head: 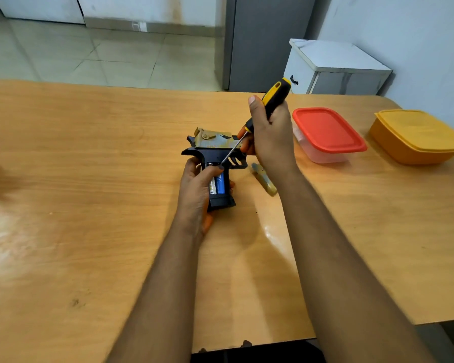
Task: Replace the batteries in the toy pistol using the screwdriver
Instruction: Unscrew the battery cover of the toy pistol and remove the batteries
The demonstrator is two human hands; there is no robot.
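Observation:
My left hand (195, 187) grips the handle of a black toy pistol (215, 153) with a tan camouflage slide, held just above the wooden table (89, 179). The grip's compartment is uncovered and a blue battery (220, 183) shows inside. My right hand (270, 134) holds a yellow and black screwdriver (274, 98), and its thin metal tip touches the top of the battery compartment next to my left thumb. A tan cover piece (264, 179) lies on the table under my right wrist.
A clear box with a red lid (328, 132) and an orange lidded box (417, 134) stand at the right of the table. A white cabinet (333, 66) stands on the floor behind the table's far edge. A dark patch marks the table's left edge.

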